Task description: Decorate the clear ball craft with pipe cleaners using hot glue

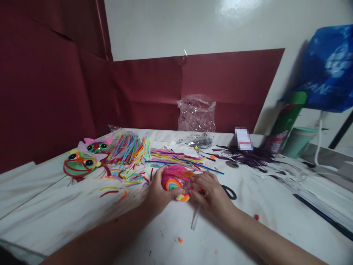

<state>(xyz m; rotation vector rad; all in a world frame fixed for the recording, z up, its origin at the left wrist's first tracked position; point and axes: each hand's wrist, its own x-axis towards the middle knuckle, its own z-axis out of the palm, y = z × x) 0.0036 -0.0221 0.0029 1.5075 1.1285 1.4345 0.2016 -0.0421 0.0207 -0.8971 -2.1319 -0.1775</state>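
Observation:
A round pink craft piece (176, 172) with rainbow-coloured rings and orange parts is between my hands, low over the table. My left hand (161, 193) wraps round its left side, thumb across the front. At its right side, my right hand (211, 191) has its fingers bent and pressed together against it; a small red bit shows by those fingers. Whether the right fingers pinch a separate small part is hidden. Below the right hand lies a clear stick (195, 218), and scissors with a black handle (229, 192) lie partly behind that hand.
Two finished-looking animal-face crafts (79, 163) lie at the left. Bundles of coloured pipe cleaners (129, 149) and cut pieces spread behind my hands. Dark purple strands (245, 156) lie at the right back, near a phone (243, 138) and a green cup (298, 142). A clear plastic bag (196, 114) stands against the wall.

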